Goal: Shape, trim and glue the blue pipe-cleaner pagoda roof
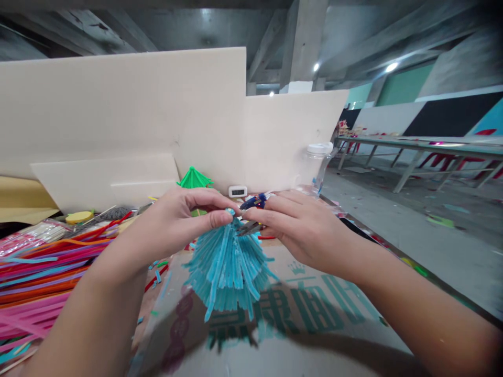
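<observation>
A light blue tiered cone of pipe cleaners (pixel 231 267), like a small layered umbrella, stands upright over the cardboard. My left hand (pixel 188 212) pinches its tip between thumb and forefinger. On the other side of the tip is my right hand (pixel 298 225), its fingers curled around pliers (pixel 250 228) whose grey metal jaws point left against the upper strands. The pliers' handles are mostly hidden by the right hand. The right forefinger reaches close to the left fingertips at the top. A dark blue object (pixel 256 201) shows just behind the right fingers.
Colourful pipe cleaners (pixel 43 283) lie heaped at left, near a yellow round tape (pixel 79 217). Behind the hands stand a green pipe-cleaner umbrella (pixel 194 178), a small white digital timer (pixel 238 191) and a clear lidded jar (pixel 317 165). Printed cardboard (pixel 314 343) covers the front; white foam boards (pixel 118 104) rise behind.
</observation>
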`<state>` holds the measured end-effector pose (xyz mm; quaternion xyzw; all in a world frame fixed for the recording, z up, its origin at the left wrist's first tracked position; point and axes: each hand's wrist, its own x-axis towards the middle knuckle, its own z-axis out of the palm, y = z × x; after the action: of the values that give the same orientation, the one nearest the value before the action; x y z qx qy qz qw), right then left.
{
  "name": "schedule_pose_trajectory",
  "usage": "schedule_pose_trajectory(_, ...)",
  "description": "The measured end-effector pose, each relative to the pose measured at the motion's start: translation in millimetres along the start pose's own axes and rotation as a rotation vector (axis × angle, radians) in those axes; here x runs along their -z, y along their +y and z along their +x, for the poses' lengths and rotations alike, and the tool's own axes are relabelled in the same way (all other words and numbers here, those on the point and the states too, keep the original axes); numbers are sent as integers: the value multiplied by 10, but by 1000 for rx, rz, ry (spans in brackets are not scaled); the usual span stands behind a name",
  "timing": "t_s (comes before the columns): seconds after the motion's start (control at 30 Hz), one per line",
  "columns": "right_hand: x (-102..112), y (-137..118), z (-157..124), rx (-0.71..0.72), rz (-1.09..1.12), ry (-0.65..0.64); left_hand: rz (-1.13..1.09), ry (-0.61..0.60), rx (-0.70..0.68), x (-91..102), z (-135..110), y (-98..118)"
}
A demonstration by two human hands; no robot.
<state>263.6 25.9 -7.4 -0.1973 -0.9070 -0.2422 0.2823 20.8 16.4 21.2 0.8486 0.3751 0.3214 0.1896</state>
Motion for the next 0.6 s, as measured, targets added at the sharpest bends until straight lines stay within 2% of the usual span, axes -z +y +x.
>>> schedule_pose_trajectory(0.6, -37, 0, -12, 30, 6, 4, 6, 1, -10, -4, 9, 2)
